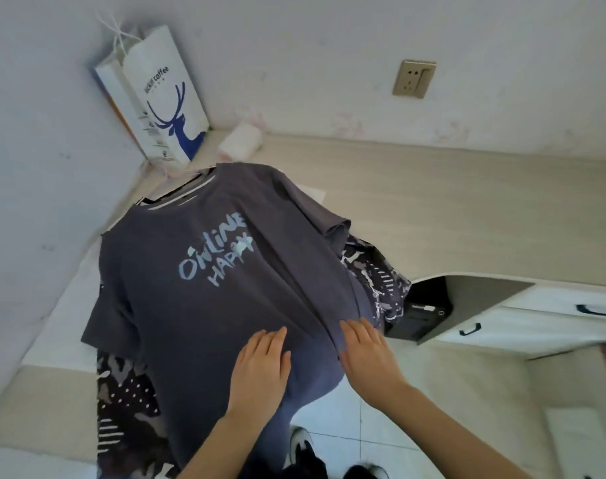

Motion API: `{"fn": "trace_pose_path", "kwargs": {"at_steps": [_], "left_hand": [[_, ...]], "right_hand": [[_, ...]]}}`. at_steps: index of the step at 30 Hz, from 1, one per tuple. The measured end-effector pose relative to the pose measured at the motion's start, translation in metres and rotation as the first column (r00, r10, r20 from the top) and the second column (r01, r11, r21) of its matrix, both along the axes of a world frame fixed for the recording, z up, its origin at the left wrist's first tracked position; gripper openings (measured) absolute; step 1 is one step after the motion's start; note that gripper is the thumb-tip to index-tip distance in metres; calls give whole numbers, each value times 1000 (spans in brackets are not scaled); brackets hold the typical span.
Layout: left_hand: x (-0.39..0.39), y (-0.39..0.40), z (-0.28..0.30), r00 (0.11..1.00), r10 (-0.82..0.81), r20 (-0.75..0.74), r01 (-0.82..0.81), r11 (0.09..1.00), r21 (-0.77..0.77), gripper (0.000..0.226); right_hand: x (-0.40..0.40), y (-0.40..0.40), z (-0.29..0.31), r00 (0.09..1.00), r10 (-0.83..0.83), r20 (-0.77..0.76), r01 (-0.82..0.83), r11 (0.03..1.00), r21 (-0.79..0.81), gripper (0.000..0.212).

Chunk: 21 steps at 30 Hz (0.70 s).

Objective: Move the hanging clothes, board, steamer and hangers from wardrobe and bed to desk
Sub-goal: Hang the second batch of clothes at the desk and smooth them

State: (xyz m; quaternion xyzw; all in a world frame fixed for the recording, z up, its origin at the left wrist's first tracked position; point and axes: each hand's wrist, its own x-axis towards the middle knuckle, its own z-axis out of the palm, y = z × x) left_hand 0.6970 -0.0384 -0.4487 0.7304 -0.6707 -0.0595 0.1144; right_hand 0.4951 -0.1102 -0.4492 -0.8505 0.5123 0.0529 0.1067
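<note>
A dark grey T-shirt (204,278) printed "ONLINE HAPPY" lies on top of a pile of clothes spread over the beige desk (450,209). Under it a black-and-white patterned garment (128,399) sticks out at the lower left and at the right. At the collar end, pale hanger parts (177,174) and striped collars of other shirts peek out. My left hand (260,371) lies flat on the T-shirt's lower part, fingers straight. My right hand (367,350) rests flat beside it on the shirt's right hem. The board and steamer are not in view.
A white paper coffee bag with a blue deer (166,98) stands in the desk's back left corner against the wall. A pink tissue pack (241,141) lies beside it. A wall socket (413,79) is above the desk. Drawers with dark handles (471,328) sit at right, tiled floor below.
</note>
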Motion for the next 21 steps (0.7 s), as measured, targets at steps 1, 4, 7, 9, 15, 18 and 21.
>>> {"fn": "trace_pose_path", "kwargs": {"at_steps": [1, 4, 7, 9, 15, 18, 21], "left_hand": [[-7, -1, 1, 1000, -23, -13, 23, 1000, 0, 40], [-31, -6, 5, 995, -100, -29, 100, 995, -12, 37], [-63, -8, 12, 980, -198, -34, 198, 980, -10, 42], [-88, -6, 15, 961, -275, -41, 275, 961, -10, 47], [-180, 15, 24, 890, -452, -65, 453, 892, -1, 48], [-230, 34, 26, 855, -514, -73, 514, 858, -26, 50], [-279, 65, 34, 810, -578, -103, 580, 815, -14, 50]], "right_hand": [[-9, 6, 1, 1000, -18, 5, 18, 1000, -6, 57], [-39, 26, 7, 992, -128, 0, 128, 992, 3, 57], [-71, 52, 20, 966, -257, 13, 256, 965, 59, 57], [-97, 71, 25, 947, -320, 29, 317, 946, 74, 56], [-180, 138, 30, 907, -417, -56, 415, 909, -39, 55], [-221, 177, 29, 890, -455, -41, 451, 889, -77, 56], [-263, 214, 31, 846, -532, -34, 523, 842, -134, 56]]}}
